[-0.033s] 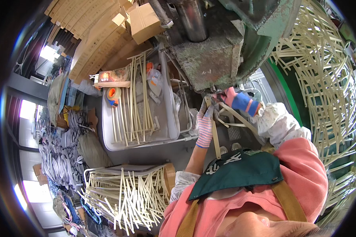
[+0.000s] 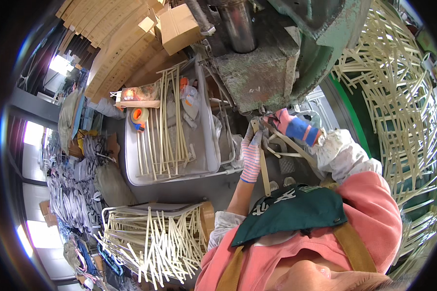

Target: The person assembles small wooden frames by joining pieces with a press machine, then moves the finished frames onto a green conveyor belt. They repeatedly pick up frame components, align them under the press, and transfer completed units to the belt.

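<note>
My left hand (image 2: pixel 251 157), in a pink-and-white striped glove, is closed on a long, flat cream strip (image 2: pixel 264 174). The strip runs from beneath the press-like machine (image 2: pixel 257 80) down toward my apron. Close by on the right, my right hand (image 2: pixel 285 124), in a pink-and-blue glove, has its fingers bent together under the machine's block. Whatever lies in those fingers is hidden. More cream strips (image 2: pixel 296 147) slant below the right hand, touching or passing behind it; I cannot tell which.
A white tray (image 2: pixel 131 169) at the left bears strips, a tape roll (image 2: pixel 140 115) and bags. Nearer me, a rack is heaped with cream strips (image 2: pixel 165 242). A large strip pile (image 2: pixel 398 97) fills the right side. Cardboard boxes (image 2: pixel 179 29) stand at the far left.
My right hand has shifted slightly right and toward me. My left hand and the strip it holds stay almost where they were.
</note>
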`<state>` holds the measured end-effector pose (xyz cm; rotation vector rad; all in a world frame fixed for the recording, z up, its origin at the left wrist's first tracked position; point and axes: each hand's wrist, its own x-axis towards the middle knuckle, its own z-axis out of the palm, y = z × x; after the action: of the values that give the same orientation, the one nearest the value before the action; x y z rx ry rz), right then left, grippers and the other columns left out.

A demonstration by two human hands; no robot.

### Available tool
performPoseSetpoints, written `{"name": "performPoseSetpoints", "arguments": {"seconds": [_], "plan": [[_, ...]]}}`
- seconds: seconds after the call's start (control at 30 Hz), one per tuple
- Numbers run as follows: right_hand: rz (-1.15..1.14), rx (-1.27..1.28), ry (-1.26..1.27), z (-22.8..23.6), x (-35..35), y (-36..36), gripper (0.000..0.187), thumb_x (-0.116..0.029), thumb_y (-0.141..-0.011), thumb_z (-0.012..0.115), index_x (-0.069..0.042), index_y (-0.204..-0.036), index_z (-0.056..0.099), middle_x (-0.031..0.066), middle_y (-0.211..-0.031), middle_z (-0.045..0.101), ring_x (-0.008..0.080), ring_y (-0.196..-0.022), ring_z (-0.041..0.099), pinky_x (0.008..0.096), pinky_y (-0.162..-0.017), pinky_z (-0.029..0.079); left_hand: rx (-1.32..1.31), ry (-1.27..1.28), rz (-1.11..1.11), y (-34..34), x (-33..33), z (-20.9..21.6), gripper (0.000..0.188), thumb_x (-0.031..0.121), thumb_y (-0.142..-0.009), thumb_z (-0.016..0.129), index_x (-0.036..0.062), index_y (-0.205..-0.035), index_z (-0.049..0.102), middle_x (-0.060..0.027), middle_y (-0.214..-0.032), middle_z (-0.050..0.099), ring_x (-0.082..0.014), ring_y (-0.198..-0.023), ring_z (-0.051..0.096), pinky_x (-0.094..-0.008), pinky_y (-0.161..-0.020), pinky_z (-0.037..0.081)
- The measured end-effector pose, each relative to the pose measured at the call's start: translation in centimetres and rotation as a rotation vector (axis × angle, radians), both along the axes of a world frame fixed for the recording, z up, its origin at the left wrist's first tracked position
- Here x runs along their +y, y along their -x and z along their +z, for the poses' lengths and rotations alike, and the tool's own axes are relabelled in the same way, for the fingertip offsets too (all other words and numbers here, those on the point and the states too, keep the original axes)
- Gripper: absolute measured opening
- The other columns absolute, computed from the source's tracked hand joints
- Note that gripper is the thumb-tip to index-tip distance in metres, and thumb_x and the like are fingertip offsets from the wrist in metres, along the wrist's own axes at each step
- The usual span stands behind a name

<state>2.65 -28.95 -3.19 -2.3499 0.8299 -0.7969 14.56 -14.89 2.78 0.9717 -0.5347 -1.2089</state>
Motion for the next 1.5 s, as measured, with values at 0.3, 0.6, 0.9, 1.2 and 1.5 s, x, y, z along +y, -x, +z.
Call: {"name": "performPoseSetpoints", "arguments": {"seconds": [0.3, 0.6, 0.9, 1.2, 1.5], "plan": [[0.009, -0.13, -0.482, 3.5, 2.6, -0.4, 0.022, -0.021, -0.092, 0.055, -0.007, -0.103, 0.067, 0.009, -0.075, 0.065, 0.0226, -0.067, 0.061, 0.033, -0.06, 0.048, -0.074, 0.008, -0.058, -0.8, -0.7, 0.2, 0.026, 0.009, -0.094, 0.051, 0.0052, -0.119, 0.059, 0.0035, -0.072, 0.055, -0.0056, -0.056, 0.047, -0.0209, -0.05, 0.037], [0.117, 0.075, -0.326, 1.1, 1.5, 0.1, 0.025, -0.028, -0.096, 0.052, -0.006, -0.108, 0.05, 0.0116, -0.073, 0.063, 0.0219, -0.058, 0.063, 0.0337, -0.052, 0.05, -0.158, -0.035, -0.11, -2.2, -1.0, 1.3, 0.03, 0.008, -0.093, 0.052, 0.0031, -0.122, 0.057, 0.0042, -0.073, 0.056, -0.0039, -0.054, 0.044, -0.0194, -0.049, 0.035], [0.086, -0.1, -1.009, 4.2, 1.4, -0.5, 0.026, -0.03, -0.101, 0.044, -0.005, -0.097, 0.047, 0.0071, -0.064, 0.061, 0.0155, -0.051, 0.058, 0.0285, -0.046, 0.046, -0.064, 0.044, -0.232, -2.7, -1.2, 1.5, 0.031, 0.013, -0.096, 0.052, 0.0015, -0.124, 0.055, 0.0038, -0.067, 0.055, -0.0028, -0.051, 0.042, -0.0186, -0.048, 0.034], [0.06, -0.296, -1.068, 4.3, 1.3, -0.6, 0.027, -0.026, -0.094, 0.058, 0.001, -0.092, 0.053, 0.0113, -0.061, 0.062, 0.0194, -0.046, 0.059, 0.0322, -0.038, 0.045, -0.212, 0.048, -0.31, -3.1, -1.4, 2.9, 0.021, 0.019, -0.097, 0.05, 0.0031, -0.109, 0.058, 0.0045, -0.062, 0.051, -0.0022, -0.05, 0.039, -0.0187, -0.049, 0.031], [0.163, -0.343, -1.176, 3.4, 1.3, -0.2, 0.031, -0.033, -0.096, 0.052, -0.003, -0.089, 0.056, 0.011, -0.069, 0.064, 0.0192, -0.054, 0.062, 0.0304, -0.047, 0.049, -0.326, 0.002, -0.387, -4.2, -1.3, 3.9, 0.021, 0.024, -0.096, 0.053, 0.0069, -0.105, 0.06, 0.0066, -0.058, 0.046, -0.0015, -0.05, 0.037, -0.019, -0.047, 0.027]]}}
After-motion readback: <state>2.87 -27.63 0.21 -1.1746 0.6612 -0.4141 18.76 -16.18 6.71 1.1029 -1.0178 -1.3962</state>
